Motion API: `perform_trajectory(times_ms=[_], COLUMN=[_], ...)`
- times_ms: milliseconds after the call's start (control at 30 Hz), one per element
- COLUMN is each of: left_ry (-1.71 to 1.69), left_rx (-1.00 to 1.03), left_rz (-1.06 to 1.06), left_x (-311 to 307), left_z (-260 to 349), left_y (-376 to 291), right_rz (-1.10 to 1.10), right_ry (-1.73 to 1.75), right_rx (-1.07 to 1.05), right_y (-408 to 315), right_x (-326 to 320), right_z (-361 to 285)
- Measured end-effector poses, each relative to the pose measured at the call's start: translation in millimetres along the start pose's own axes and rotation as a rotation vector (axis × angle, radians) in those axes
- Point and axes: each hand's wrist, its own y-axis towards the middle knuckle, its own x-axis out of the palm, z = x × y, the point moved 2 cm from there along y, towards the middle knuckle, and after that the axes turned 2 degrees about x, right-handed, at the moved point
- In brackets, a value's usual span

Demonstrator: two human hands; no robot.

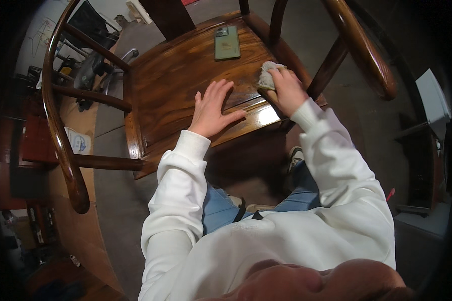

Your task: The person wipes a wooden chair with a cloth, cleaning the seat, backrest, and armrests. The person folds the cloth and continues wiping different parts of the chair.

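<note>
A glossy brown wooden armchair (pixel 173 90) with curved arms stands before me. My left hand (pixel 214 107) lies palm down over the front part of its seat, fingers spread, holding nothing. A wadded whitish cloth (pixel 266 76) is under the fingers of my right hand (pixel 286 88), pressed on the seat near its right front corner. The palm side of that hand is hidden. Behind the hands, a green smartphone (pixel 227 43) lies back up on the seat, apart from both of them.
The chair's left armrest (pixel 54 124) and right armrest (pixel 361 45) curve round the seat. A black office chair (pixel 88 26) stands at the back left. Reddish wooden furniture (pixel 39 141) is at the left, and a white panel (pixel 433 96) at the right.
</note>
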Motion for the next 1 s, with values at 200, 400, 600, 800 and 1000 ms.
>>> perform_trajectory(times_ms=[200, 400, 600, 800, 1000], left_ry=[-0.107, 0.066, 0.082, 0.122, 0.156], left_rx=[-0.150, -0.379, -0.357, -0.451, -0.546], left_rz=[0.282, 0.376, 0.373, 0.371, 0.402], left_x=[10.2, 32.7, 36.1, 4.3, -32.3], left_z=[-4.4, -6.7, -19.9, -64.2, -131.0], left_y=[58.2, 135.4, 150.0, 104.8, 32.2], right_rz=[0.101, 0.068, 0.049, 0.095, 0.055], right_ry=[0.088, 0.187, 0.206, 0.205, 0.173], right_rx=[0.018, 0.041, 0.015, -0.042, -0.022], right_y=[-16.6, -15.6, -13.7, -10.5, -13.7], right_x=[-7.5, -15.1, -17.7, -21.1, -18.4], right_z=[-10.5, -10.1, -8.5, -10.2, -9.5])
